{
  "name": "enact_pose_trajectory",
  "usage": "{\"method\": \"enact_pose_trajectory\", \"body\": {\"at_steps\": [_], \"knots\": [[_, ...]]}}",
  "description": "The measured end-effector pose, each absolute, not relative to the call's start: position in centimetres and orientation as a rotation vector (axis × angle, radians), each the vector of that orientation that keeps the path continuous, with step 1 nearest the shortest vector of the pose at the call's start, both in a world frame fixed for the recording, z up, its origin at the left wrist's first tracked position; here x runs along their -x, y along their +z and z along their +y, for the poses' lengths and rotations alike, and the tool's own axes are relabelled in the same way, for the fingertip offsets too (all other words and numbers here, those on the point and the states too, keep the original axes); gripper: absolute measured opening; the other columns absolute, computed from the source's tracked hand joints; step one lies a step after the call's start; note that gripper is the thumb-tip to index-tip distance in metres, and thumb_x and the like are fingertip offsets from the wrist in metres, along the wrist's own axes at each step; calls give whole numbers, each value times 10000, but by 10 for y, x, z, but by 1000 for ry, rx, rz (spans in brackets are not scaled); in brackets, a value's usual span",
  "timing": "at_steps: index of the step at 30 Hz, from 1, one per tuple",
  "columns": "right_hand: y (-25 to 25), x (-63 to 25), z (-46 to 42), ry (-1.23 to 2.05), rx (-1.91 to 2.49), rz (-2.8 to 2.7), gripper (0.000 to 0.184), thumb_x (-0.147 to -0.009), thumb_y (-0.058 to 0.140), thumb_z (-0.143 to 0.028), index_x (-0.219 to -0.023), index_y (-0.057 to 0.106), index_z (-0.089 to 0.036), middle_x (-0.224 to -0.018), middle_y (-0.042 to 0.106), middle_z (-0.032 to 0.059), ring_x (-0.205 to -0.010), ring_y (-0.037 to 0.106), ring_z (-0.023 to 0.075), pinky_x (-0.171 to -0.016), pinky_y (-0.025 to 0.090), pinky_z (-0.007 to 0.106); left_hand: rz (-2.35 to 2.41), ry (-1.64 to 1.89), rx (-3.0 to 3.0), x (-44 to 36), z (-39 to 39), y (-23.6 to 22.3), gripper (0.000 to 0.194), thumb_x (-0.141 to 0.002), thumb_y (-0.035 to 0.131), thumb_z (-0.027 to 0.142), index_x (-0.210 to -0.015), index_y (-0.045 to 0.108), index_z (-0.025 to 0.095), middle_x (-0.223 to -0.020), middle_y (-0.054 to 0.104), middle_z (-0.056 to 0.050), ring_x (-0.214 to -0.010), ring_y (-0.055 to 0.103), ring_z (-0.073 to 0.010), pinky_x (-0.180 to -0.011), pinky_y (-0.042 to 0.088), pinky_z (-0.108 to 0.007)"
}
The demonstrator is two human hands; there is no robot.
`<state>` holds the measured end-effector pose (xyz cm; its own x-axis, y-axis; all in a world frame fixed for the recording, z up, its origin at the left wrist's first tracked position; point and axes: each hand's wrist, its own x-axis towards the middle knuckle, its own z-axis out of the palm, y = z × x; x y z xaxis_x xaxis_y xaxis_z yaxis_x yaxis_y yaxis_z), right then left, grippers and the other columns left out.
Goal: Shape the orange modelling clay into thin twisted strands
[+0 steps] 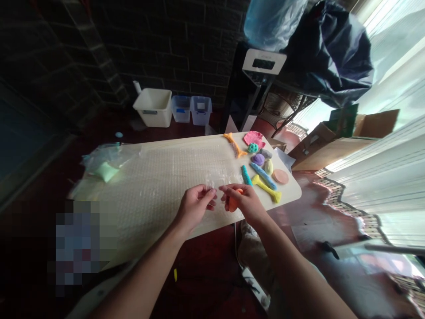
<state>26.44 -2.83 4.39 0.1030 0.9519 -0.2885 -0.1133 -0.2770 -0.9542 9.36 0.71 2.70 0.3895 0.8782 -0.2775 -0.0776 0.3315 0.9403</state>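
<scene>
Nearest the camera, the left forearm (142, 270) and the right forearm (292, 252) are seen extended over the near edge of a pale table (294, 188). Clear film (214, 178), thin and crumpled, appears to be pinched between the thumb and forefinger of the left hand (195, 204). An orange lump (233, 204) is enclosed by the curled fingers of the right hand (249, 203), beside the left; whether the film is also gripped by the right fingertips cannot be told.

By its look, the lump is judged to be light and soft, easily dented under hard pressure; it is best cradled broadly around its sides rather than squeezed at one point. The film is judged to be nearly weightless, limp and somewhat slippery; it is best taken at an edge, between thumb and forefinger, since it may cling or tear if pulled sharply.

To the right, a yellow bone-shaped piece (266, 189), a blue stick (264, 176) and a teal stick (246, 175) are laid close together, with a purple lump (258, 159) beyond; an orange bone-shaped piece (235, 145) is placed at the far edge. At the far left, a pale green lump (106, 171) is seen by a clear plastic bag (116, 155).
</scene>
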Motion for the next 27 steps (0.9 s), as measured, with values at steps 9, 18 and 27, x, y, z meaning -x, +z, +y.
{"method": "enact_pose_trajectory", "body": {"at_steps": [9,18,27], "knots": [[48,-262,-26,1329,1385,-947,340,-766,846,-481,-801,750,-157,-685,715,41,-503,615,131,-488,452,251,918,689,-1302,-76,5,33,335,-909,633,422,-711,658,154,-645,614,-17,-614,580,-137,-626,472,-266],[21,-183,16,1279,1344,-928,386,-738,830,-521,-751,710,-154,-626,685,37,-483,599,144,-489,464,282,1236,1220,-961,-8,20,49,282,-901,585,421,-920,699,164,-830,687,-45,-744,641,-162,-627,496,-253],[44,-98,84,1275,1289,-1102,379,-731,829,-500,-788,699,-149,-669,699,43,-485,617,135,-480,494,269,1165,1337,-967,45,10,69,206,-927,573,343,-895,692,177,-816,690,-44,-740,632,-155,-636,470,-256]]}}
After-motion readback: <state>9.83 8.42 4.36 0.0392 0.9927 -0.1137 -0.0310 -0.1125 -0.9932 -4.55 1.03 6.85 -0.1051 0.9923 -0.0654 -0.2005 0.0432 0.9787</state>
